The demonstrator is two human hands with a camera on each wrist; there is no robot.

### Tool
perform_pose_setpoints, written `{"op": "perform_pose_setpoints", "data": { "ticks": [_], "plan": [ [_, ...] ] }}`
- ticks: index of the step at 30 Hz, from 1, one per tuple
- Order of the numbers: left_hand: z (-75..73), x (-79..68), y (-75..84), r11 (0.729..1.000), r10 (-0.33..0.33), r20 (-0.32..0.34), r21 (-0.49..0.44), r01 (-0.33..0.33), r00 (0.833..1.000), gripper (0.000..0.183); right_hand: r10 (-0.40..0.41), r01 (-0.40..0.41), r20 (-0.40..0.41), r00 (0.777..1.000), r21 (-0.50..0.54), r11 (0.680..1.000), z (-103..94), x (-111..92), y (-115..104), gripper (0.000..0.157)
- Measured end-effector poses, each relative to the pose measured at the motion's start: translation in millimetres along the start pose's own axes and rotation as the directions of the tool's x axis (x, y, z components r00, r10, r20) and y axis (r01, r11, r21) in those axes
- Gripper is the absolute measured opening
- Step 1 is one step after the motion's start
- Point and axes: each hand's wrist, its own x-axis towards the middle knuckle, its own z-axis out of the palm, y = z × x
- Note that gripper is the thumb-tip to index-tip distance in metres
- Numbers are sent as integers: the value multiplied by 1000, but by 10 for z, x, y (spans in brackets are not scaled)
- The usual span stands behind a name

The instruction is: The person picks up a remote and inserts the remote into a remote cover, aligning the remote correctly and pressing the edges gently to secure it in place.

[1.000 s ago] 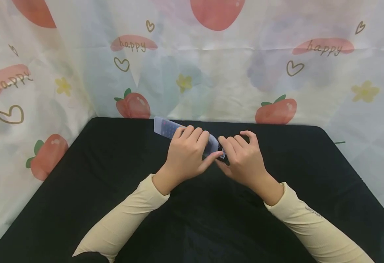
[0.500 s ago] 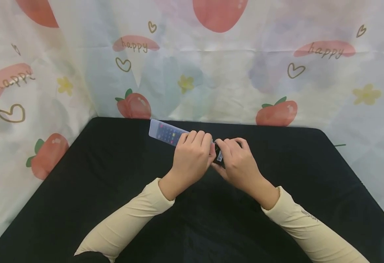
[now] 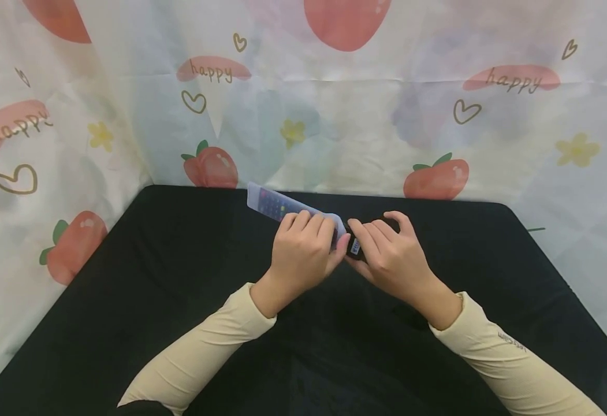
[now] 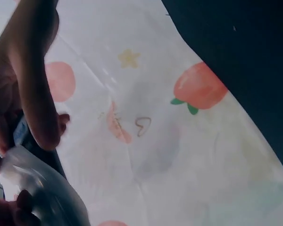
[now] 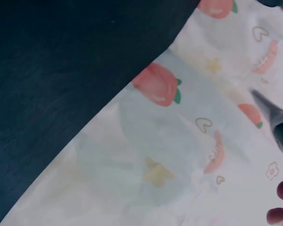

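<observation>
Both hands are on a remote control (image 3: 355,248) in a translucent sleeve (image 3: 253,196), held tilted above the black table. My left hand (image 3: 301,248) grips the sleeve, its fingers curled over the top and its thumb at the sleeve's right end. Rows of small buttons show through the plastic. Black and bearing a white label, the remote's end sticks out there, pinched by my right hand (image 3: 394,254) with the index finger raised. In the left wrist view the cloudy sleeve (image 4: 52,188) lies at the lower left. The right wrist view catches only part of the sleeve (image 5: 277,117) at its edge.
A black cloth covers the table (image 3: 189,323). Behind it and to the sides hangs a pale curtain (image 3: 355,127) printed with peaches, hearts and "happy".
The left hand has shifted slightly right and down over the second. The hands came closer together, then the right hand moved back right, lifting its index finger. The sleeve's far end swung left, then right.
</observation>
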Motion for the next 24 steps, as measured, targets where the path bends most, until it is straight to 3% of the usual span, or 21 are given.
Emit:
{"op": "perform_pose_setpoints", "data": {
  "ticks": [6, 12, 16, 24],
  "plan": [
    [-46, 14, 72, 1000, 7, 70, -29, -5, 997, 19, -13, 13, -30, 999, 20, 1000, 22, -55, 1, 35],
    [5, -10, 54, 977, 125, 129, -186, -100, 984, 10, -29, 29, -2, 1000, 75, 997, 21, -89, 9, 37],
    [25, -16, 42, 955, 164, 121, -268, -127, 979, 10, -22, 22, -1, 1000, 136, 990, 10, -73, 17, 34],
    [41, -12, 29, 914, 172, 90, -386, -125, 981, 8, 15, -17, 14, 1000, 228, 974, -12, -33, 19, 43]
  ]
}}
